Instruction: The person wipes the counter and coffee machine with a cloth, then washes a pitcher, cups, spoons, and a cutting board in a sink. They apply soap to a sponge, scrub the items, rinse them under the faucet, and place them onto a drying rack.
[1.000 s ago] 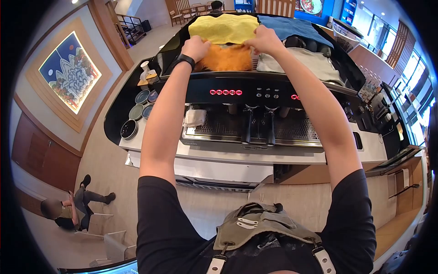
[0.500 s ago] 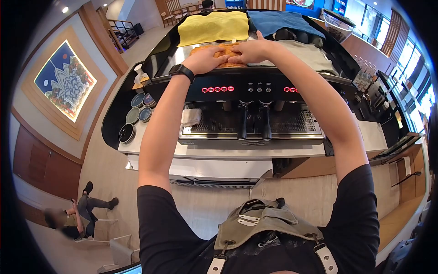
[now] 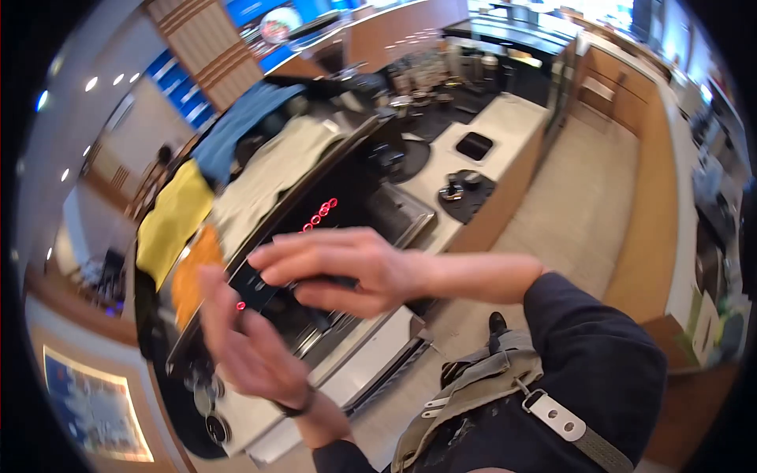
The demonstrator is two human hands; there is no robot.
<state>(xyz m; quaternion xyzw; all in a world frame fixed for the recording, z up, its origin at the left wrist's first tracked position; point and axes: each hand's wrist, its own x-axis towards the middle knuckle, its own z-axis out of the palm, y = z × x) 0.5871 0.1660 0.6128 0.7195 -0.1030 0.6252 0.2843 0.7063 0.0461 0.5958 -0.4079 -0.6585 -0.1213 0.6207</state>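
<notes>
My left hand, slightly blurred and with a dark watch band at the wrist, is raised in front of the espresso machine. Its fingers are extended and hold nothing. My right hand hovers beside it, fingers stretched toward the left, also with nothing in it. Behind my left hand, an orange cloth lies on top of the machine. A yellow cloth, a blue cloth and a pale grey cloth are spread there too. My hands partly cover the machine's front and its red-lit buttons.
Right of the machine, the white counter carries a dark mat with metal tools and a square black opening. Glassware stands farther back. Dark bowls sit at the machine's near left. A wooden counter runs along the right.
Both hands have come off the orange cloth and drawn back toward me, now in the air. My view has swung to the right, bringing the side counter and aisle into sight.
</notes>
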